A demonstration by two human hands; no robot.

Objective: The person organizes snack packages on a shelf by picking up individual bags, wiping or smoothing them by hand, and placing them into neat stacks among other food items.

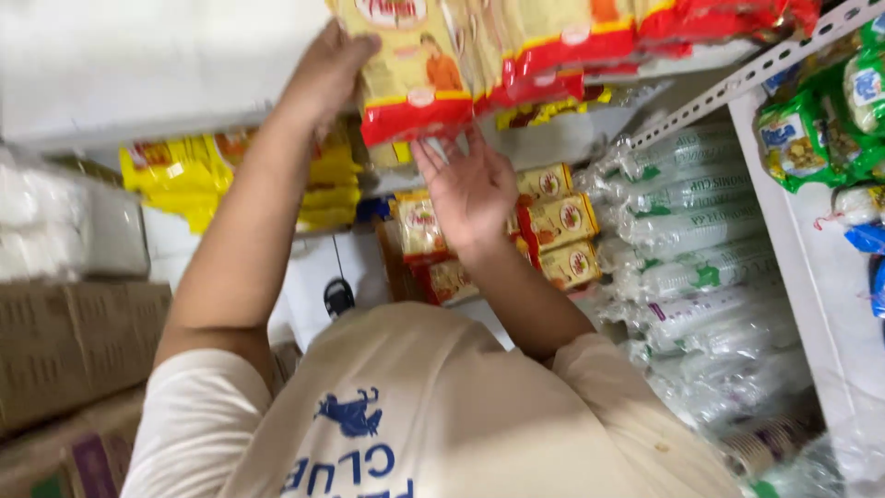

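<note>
Your cream T-shirt [433, 415] with its blue print fills the bottom of the view, closest to the camera, and both bare arms reach up from it towards the shelves.

Your left hand [324, 74] is raised high, its grip closed around the left edge of a yellow and red packet [410, 69], fingers wrapped over the front face and the packet tilted. That packet is the front one of a row of like packets [562, 41] that runs off to the right of the grip along the upper shelf [737, 78], a white slotted metal rail.

Your right hand [470, 189] sits lower, just under the bottom red edge of the held packet. Its grip is apart, fingers spread and palm turned up, holding nothing; the fingertips are near that red edge, though you cannot tell whether they touch it.

Behind and just to the right of the right hand stand small yellow boxes [562, 221] with red trim, stacked on a lower shelf. Further right lie sleeves of clear plastic cups [691, 240], piled on their sides. At the far right, green bags [802, 138] sit on another shelf.

Left of your left arm there are more yellow packets [184, 175], a bundle of white goods in clear wrap [64, 221], and brown cardboard boxes [74, 341] below.
</note>
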